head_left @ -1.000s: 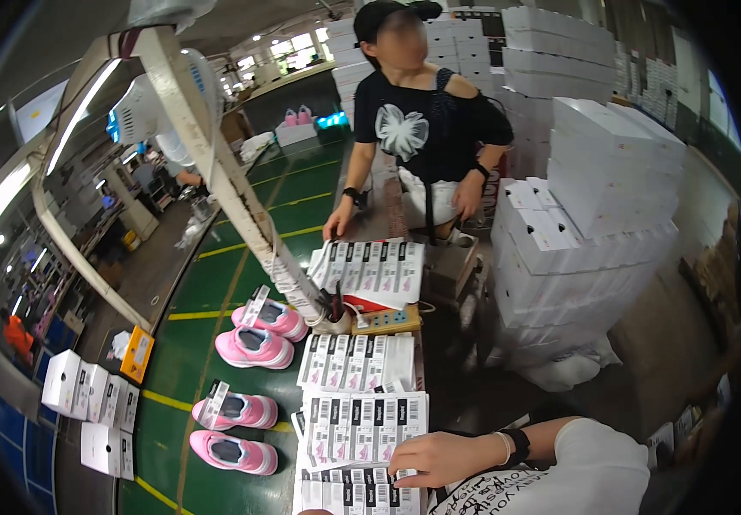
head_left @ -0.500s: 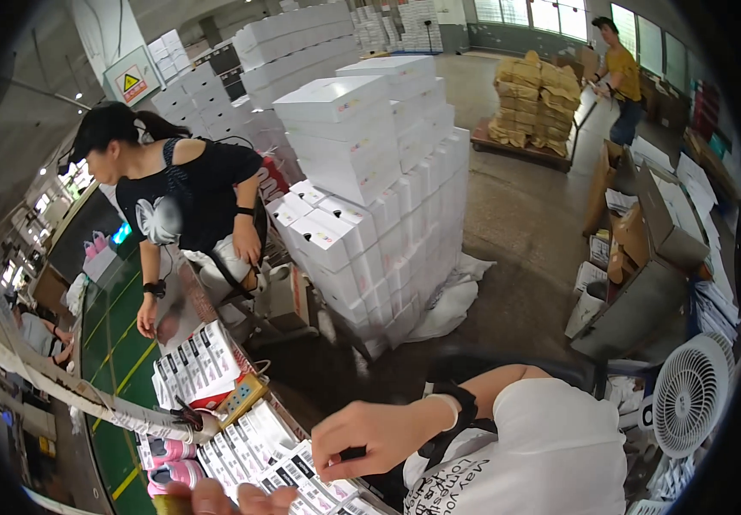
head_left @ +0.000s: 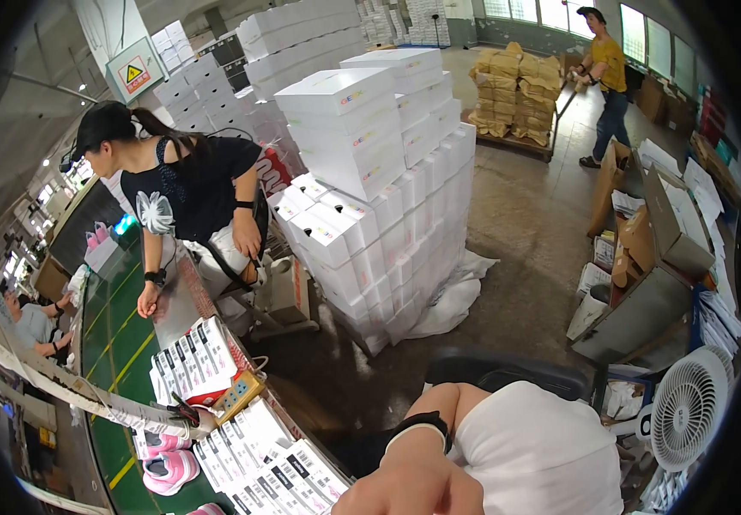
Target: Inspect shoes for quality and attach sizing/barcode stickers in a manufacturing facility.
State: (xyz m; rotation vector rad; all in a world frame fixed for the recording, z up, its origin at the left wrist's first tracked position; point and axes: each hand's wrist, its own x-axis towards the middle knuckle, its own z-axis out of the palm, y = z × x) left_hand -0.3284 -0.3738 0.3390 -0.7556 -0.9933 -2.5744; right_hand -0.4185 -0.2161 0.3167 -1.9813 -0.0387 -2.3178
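In the head view, the right hand [head_left: 422,487] hangs beside the printed label sheets [head_left: 289,482]; its fingertips are cut off, so I can't tell whether it grips anything. The left hand is out of sight. The sheets line the green belt [head_left: 106,356], probably for easy reach, near at least 2 pink shoes [head_left: 170,472].

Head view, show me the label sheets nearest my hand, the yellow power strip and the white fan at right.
Label sheets [head_left: 289,482]: head view, printed upper face.
Yellow power strip [head_left: 239,396]: head view, socket face.
White fan [head_left: 689,409]: head view, front grille.
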